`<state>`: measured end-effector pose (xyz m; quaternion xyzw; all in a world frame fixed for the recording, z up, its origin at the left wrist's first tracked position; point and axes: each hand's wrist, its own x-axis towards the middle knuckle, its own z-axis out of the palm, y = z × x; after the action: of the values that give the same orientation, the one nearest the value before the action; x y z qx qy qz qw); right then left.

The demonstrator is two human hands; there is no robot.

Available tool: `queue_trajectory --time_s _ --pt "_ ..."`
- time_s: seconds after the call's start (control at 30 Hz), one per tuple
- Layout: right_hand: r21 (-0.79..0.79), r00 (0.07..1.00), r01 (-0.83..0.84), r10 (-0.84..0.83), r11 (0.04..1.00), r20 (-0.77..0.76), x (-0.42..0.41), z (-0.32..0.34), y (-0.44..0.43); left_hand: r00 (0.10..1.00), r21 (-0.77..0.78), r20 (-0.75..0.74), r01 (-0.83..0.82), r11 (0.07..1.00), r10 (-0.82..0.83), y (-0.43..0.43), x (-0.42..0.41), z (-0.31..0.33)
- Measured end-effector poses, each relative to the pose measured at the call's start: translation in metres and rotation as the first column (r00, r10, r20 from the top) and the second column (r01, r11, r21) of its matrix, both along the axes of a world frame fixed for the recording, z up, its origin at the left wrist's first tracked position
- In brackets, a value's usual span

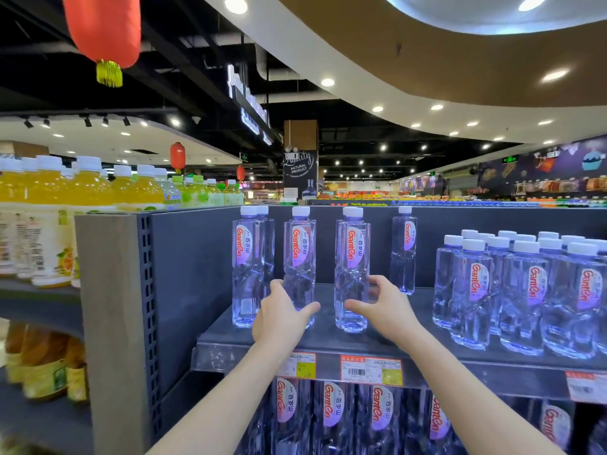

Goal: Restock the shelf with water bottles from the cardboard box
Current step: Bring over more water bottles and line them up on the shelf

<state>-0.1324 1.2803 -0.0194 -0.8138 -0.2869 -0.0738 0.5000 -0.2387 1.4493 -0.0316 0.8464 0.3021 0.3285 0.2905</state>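
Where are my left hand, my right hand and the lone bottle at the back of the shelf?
left hand [281, 315], head view, on the back of the hand.
right hand [389, 307], head view, on the back of the hand.
lone bottle [403, 257], head view, on its clear body below the label.

Your single head-worn camera faces the shelf [328, 338] head-on from close range, about level with the caps of its water bottles [299, 257]. Its wide angle also catches the ceiling [427, 70] and the store beyond.

Bare left hand [279, 318], right hand [389, 310] (forearms too)
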Motion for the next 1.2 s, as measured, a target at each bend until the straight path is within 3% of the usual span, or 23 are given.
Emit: queue_trajectory --time_s 0.4,0.47,0.57,0.63,0.8,1.03,1.2 --pt "-0.031 0.998 0.011 -0.012 0.999 -0.061 -0.011 0.005 -0.003 0.988 -0.053 0.048 0.151 0.987 -0.148 0.012 -0.012 0.002" --pt "-0.03 0.994 0.079 -0.081 0.996 -0.077 -0.018 0.006 -0.003 0.981 -0.061 0.064 0.189 0.98 -0.185 0.014 -0.013 0.001" --pt "0.161 0.944 0.288 -0.308 0.944 0.115 -0.04 0.009 0.004 0.955 -0.087 0.072 0.292 0.952 -0.286 0.021 -0.014 0.0" --pt "0.22 0.935 0.259 -0.302 0.941 0.189 -0.061 0.011 0.02 0.949 -0.092 0.048 0.314 0.945 -0.311 0.03 -0.015 0.003" --pt "-0.145 0.984 0.155 -0.139 0.977 0.115 -0.08 0.007 0.078 0.944 -0.07 0.071 0.326 0.943 -0.321 0.05 -0.019 0.004" --pt "-0.254 0.99 0.118 -0.132 0.96 -0.041 -0.078 0.009 0.093 0.927 -0.002 0.093 0.365 0.931 -0.363 0.056 -0.017 -0.005" --pt "-0.238 0.991 0.131 -0.127 0.962 0.03 -0.078 0.005 0.086 0.924 -0.013 0.092 0.374 0.927 -0.372 0.058 -0.015 -0.006"
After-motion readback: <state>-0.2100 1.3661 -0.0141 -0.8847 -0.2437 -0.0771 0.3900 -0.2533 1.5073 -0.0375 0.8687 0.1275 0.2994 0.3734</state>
